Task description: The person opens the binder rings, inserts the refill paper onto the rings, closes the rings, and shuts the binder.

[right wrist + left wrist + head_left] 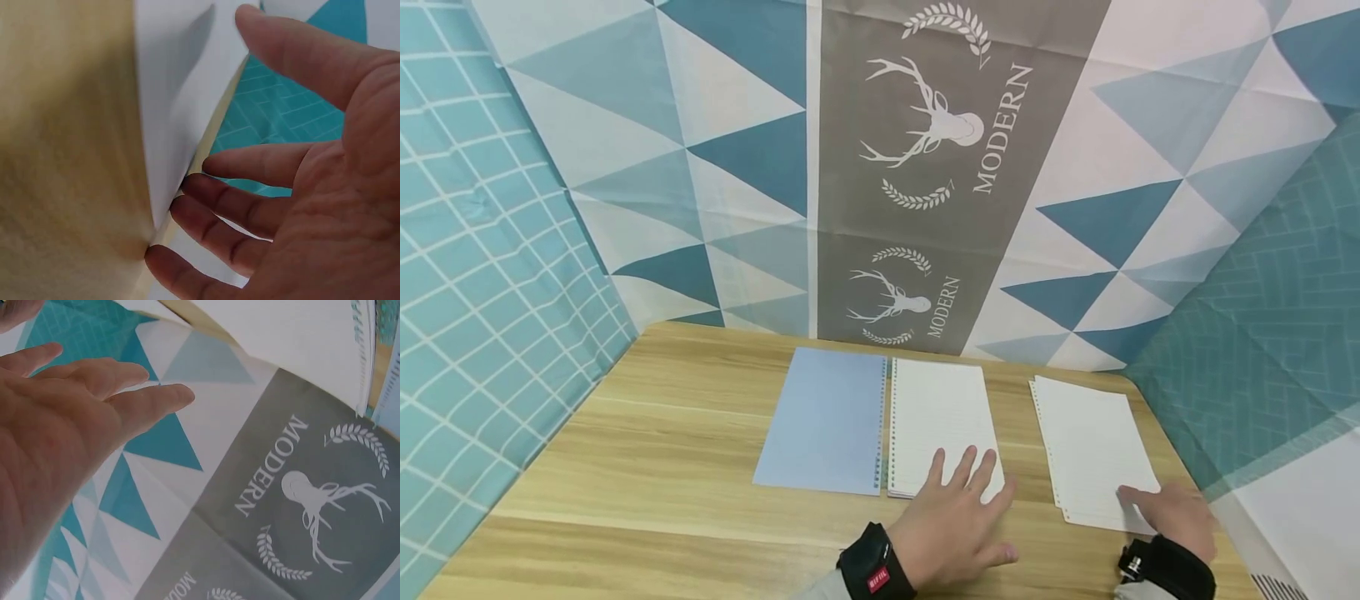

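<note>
A spiral notebook lies open on the wooden table, its blue cover on the left and a stack of white lined pages on the right. Over the lower right corner of those pages is my left hand, fingers spread and holding nothing; contact with the paper cannot be told. Loose white sheets with punched left edges lie overlapping to the right. My right hand is at their lower right corner. In the right wrist view its thumb is apart from the fingers, with fingertips near the sheet's edge.
The wooden table extends left of the notebook and ends close to the right hand. A patterned cloth hangs behind its far edge. Teal cloths stand at the left and right sides. Each wrist wears a black strap.
</note>
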